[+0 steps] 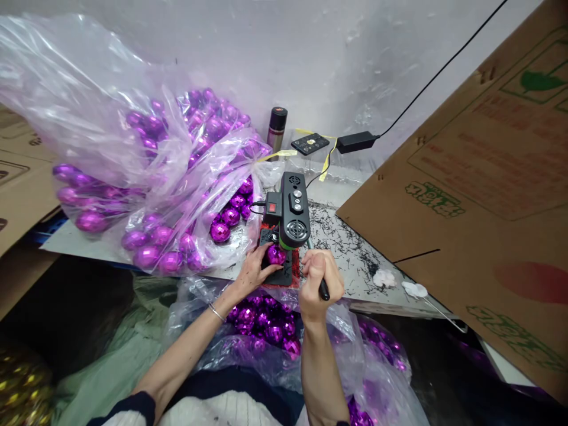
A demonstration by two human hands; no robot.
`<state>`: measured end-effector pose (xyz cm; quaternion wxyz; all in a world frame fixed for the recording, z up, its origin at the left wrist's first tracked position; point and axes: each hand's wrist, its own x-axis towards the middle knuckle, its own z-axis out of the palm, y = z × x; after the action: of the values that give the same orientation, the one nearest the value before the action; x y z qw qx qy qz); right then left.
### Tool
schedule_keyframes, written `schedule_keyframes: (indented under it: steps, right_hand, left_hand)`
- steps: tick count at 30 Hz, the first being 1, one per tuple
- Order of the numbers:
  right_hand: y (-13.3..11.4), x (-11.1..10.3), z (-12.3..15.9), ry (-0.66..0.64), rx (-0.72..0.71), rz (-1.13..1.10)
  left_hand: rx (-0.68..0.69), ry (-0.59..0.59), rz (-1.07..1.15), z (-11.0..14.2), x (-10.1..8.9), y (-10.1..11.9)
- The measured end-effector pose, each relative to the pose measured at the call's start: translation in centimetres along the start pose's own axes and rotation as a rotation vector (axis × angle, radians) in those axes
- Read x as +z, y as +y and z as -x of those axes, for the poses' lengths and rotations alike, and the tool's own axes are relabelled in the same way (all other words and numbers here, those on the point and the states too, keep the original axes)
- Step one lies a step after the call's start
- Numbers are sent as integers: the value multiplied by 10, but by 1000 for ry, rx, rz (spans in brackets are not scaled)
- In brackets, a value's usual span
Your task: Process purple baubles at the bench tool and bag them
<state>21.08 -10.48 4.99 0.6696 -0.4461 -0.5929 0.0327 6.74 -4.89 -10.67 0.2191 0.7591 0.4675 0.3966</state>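
Note:
In the head view, my left hand (252, 270) has its fingers and thumb closed around a shiny purple faceted ball (276, 255). The ball sits over the black base plate (279, 277) of a small black press-like machine (293, 207), directly beneath its head. My right hand (320, 277) is wrapped around the machine's lever (324, 290), whose black end pokes out below my fist. Loose purple balls (230, 216) lie at the mouth of a clear plastic bag (177, 154) left of the machine. More purple balls (266, 319) fill another bag below the table edge, near my lap.
Behind the machine stand a spray can (277, 127), a dark phone-like device (309, 143) and a black power adapter (356, 142) with its cable. Black shavings (350, 254) litter the white table. A large cardboard box (479, 195) bounds the right, another box (22, 177) the left.

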Motion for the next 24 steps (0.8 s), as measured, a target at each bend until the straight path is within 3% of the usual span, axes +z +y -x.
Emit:
schedule_keyframes:
  steps: [7, 14, 19, 24]
  right_hand:
    - [0, -1, 2, -1, 0, 37]
    - [1, 0, 2, 8, -28, 33]
    - [0, 0, 0, 10, -42, 46]
    - [0, 1, 0, 14, -39, 37]
  left_hand:
    - [-27, 49, -7, -1, 10, 0]
    - [-150, 75, 122, 0, 8, -11]
    - [-215, 13, 249, -3, 0, -16]
    - [-189, -63, 219, -5, -8, -12]
